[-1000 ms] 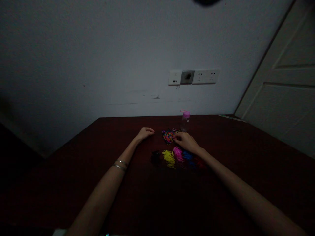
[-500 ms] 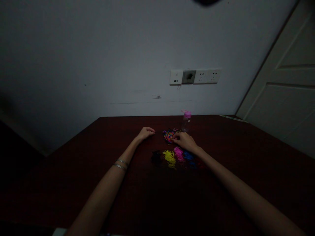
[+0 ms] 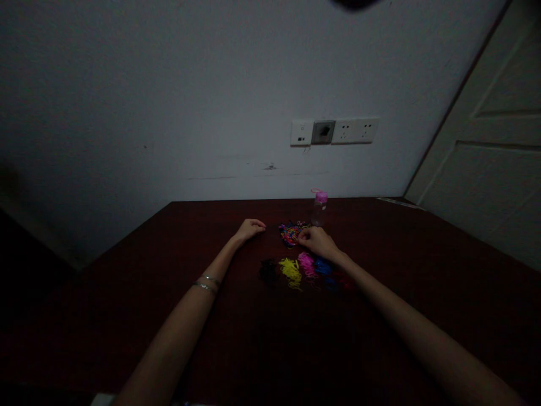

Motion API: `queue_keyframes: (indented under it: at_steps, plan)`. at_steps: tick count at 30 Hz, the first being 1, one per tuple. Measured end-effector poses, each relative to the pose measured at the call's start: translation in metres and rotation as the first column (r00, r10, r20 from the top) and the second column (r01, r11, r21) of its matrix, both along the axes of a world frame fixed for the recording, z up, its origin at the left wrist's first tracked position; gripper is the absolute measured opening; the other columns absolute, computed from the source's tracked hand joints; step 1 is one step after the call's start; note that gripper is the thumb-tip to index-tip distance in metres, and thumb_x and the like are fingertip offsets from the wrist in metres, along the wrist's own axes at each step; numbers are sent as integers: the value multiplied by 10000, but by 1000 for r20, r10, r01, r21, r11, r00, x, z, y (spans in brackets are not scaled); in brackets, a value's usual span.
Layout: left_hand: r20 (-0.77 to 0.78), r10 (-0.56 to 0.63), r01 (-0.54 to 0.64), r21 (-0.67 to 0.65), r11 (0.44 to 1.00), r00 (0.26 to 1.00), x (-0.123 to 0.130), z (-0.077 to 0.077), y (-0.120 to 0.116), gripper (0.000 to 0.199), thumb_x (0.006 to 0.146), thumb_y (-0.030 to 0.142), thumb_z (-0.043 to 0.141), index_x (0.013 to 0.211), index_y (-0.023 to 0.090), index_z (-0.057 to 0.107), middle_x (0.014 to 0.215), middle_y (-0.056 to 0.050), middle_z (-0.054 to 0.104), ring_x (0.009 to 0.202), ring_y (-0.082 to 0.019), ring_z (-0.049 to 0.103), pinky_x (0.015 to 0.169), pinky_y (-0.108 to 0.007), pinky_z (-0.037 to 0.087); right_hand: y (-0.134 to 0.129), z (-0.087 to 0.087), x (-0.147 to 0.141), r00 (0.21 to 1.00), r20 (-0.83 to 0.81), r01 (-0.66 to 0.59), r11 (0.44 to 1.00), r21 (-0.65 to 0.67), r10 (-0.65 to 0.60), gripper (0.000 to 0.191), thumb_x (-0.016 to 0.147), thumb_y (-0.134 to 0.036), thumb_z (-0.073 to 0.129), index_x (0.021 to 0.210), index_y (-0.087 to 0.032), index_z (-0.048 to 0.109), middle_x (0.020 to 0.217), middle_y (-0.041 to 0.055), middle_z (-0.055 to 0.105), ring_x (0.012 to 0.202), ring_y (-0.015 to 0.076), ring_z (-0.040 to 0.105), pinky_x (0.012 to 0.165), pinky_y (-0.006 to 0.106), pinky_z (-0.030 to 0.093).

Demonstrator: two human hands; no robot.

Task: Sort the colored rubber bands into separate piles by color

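Note:
A mixed heap of small multicoloured rubber bands [image 3: 289, 233] lies on the dark red table. My right hand [image 3: 318, 242] reaches to the heap's right edge with thumb and fingertips pinched together; whatever is between them is too small to make out. Left of the heap, my left hand [image 3: 250, 229] rests on the table with its fingers loosely stretched, holding nothing I can see. Nearer to me lie sorted piles in a row: black bands [image 3: 268, 271], yellow bands [image 3: 291, 272], pink bands [image 3: 307, 264], blue bands [image 3: 323, 267] and dim red bands [image 3: 344, 280], partly beside my right forearm.
A clear bottle with a pink cap [image 3: 320, 208] stands just behind my right hand. The table [image 3: 211, 349] meets a pale wall that carries a row of sockets [image 3: 333, 132]. A white panelled door [image 3: 486, 152] is at the right. The light is dim.
My right hand stays at the mixed heap, its fingertips shifted very slightly and drawn closer together. My left hand and the sorted piles look unchanged.

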State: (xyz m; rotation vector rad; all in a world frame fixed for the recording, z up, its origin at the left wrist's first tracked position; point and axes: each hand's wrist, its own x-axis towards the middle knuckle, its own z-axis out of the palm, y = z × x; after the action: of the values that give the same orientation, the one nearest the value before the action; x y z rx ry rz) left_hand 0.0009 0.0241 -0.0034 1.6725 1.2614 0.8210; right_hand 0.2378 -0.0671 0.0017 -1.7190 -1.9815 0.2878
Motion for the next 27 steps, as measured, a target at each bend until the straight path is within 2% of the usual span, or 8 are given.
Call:
queue_keyframes:
  at_steps: [9,13,16,19,22,25,27]
  plan:
    - [-1,-2,2,1,1000,1000,0,0,-1,206,591,207,648,759,88,644,482,31,492,441,-44,374,410,-160,241,6,1,11,974,-216,-66,997,45,74,247,697,-368,569,714,-155,694,696,50,674,634,159,587,563,228,402]
    - [6,-11,11,12,1000,1000,0,-1,0,196,595,203,640,752,86,643,477,34,482,441,-45,370,414,-162,242,2,10,14,961,-269,-60,997,44,69,238,685,-331,581,728,-130,700,690,53,670,639,157,577,562,226,399]
    - [-5,-9,9,22,1000,1000,0,-1,1,185,598,197,633,745,86,642,460,45,462,428,-42,350,415,-164,238,-5,21,15,946,-289,-151,988,8,147,257,682,-348,584,721,-125,705,668,45,664,619,146,561,553,225,393]
    - [-9,-3,3,22,1000,1000,0,0,-1,181,589,190,636,739,90,643,455,47,462,427,-46,352,419,-168,246,-15,32,14,916,-293,-310,947,-87,273,254,672,-355,592,716,-135,711,641,35,658,585,134,544,538,225,392]
    - [-4,-2,2,17,1000,1000,0,1,-2,176,591,184,632,738,88,641,459,43,469,430,-48,360,421,-171,248,-25,39,10,875,-296,-447,873,-195,382,218,667,-317,593,722,-143,713,636,32,660,565,123,535,530,220,394]
    - [-3,-10,10,25,1000,1000,0,1,-1,165,602,176,619,738,84,636,463,44,463,430,-45,355,424,-170,245,-33,42,2,848,-262,-520,818,-246,460,192,670,-281,579,722,-157,717,634,23,659,552,112,525,520,213,383]
    - [-6,-14,15,30,999,1000,0,-1,0,162,609,172,611,743,83,633,467,45,462,434,-44,358,430,-169,252,-36,42,-3,847,-232,-528,808,-260,479,186,664,-275,582,719,-160,718,627,18,656,551,109,521,514,208,376]
